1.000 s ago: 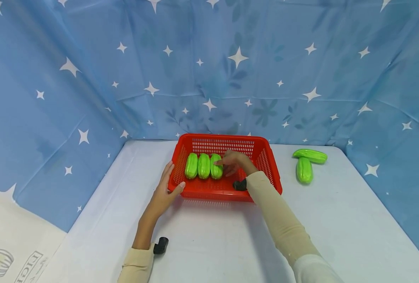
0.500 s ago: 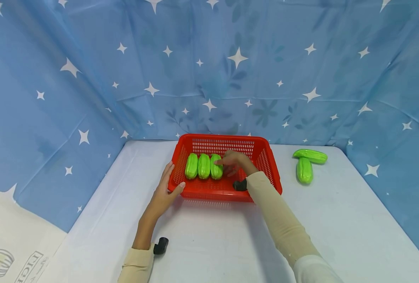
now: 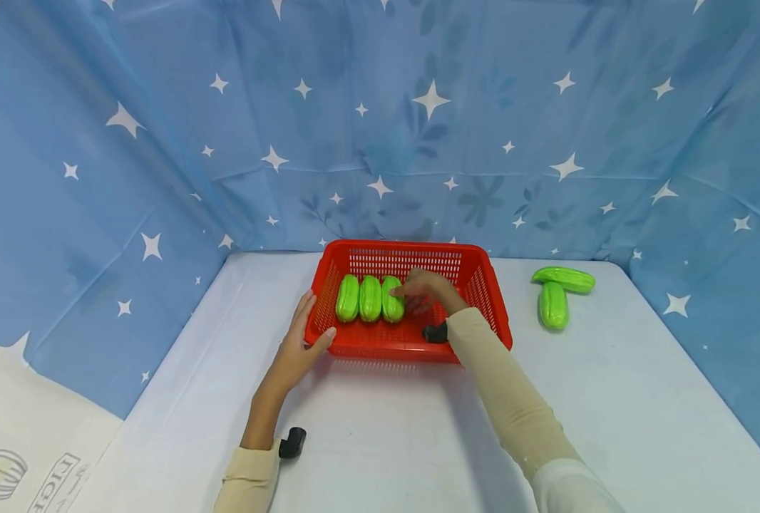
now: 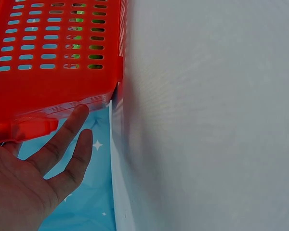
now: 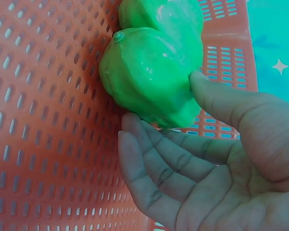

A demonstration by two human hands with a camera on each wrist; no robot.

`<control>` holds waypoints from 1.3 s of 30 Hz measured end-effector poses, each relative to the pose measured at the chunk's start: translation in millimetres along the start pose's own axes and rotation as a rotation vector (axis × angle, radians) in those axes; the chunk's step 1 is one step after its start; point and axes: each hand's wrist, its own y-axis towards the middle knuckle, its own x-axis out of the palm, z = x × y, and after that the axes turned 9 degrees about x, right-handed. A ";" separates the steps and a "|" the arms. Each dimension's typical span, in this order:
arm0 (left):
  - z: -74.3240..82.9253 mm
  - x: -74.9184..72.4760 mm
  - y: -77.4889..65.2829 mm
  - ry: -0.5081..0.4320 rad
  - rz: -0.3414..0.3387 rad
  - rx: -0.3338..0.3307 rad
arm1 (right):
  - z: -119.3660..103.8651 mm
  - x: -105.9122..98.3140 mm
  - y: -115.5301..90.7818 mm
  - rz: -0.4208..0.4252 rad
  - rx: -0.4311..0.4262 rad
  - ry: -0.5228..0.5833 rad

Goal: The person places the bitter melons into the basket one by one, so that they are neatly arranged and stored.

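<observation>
Three glossy green ribbed vegetables, rather like short thick cucumbers, lie side by side in a red perforated basket (image 3: 399, 349). My right hand (image 3: 426, 286) reaches inside and holds the rightmost green ribbed vegetable (image 3: 391, 308). In the right wrist view, its thumb presses one side of that vegetable (image 5: 144, 72), with the curled fingers at the other side and underneath. The middle vegetable (image 3: 370, 299) and left vegetable (image 3: 347, 299) sit close beside it. My left hand (image 3: 292, 356) touches the basket's left front corner, its fingers spread and nearly straight along the outer wall.
Two more green vegetables lie on the white table (image 3: 611, 370) right of the basket: one lengthwise (image 3: 553, 306), one crosswise behind it (image 3: 565, 279). A blue star-patterned curtain (image 3: 380, 128) hangs behind the table's far edge. Inside the basket, red floor shows right of my hand.
</observation>
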 end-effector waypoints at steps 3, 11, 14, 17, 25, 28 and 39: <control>1.0 0.2 1.1 -0.002 0.000 0.003 | -1.1 -1.5 0.7 -0.001 0.011 -0.005; 1.9 0.3 1.6 -0.008 0.002 -0.004 | -3.5 -5.3 -5.2 -0.013 0.024 -0.002; 2.7 -0.2 0.4 -0.007 -0.002 -0.008 | -3.8 -8.0 -8.7 -0.029 0.025 -0.010; 3.0 -1.4 -0.4 -0.019 0.000 -0.015 | -4.2 -12.2 -14.7 -0.040 0.017 -0.005; 2.6 -4.2 1.2 -0.023 0.003 -0.005 | -1.7 -30.9 -36.1 -0.011 -0.105 -0.012; 2.6 -4.3 1.6 -0.028 0.002 -0.004 | 5.3 -40.3 -44.8 0.017 -0.187 0.028; 2.1 0.2 -0.1 -0.032 0.004 -0.009 | 66.1 -82.1 -75.3 0.206 -0.470 0.271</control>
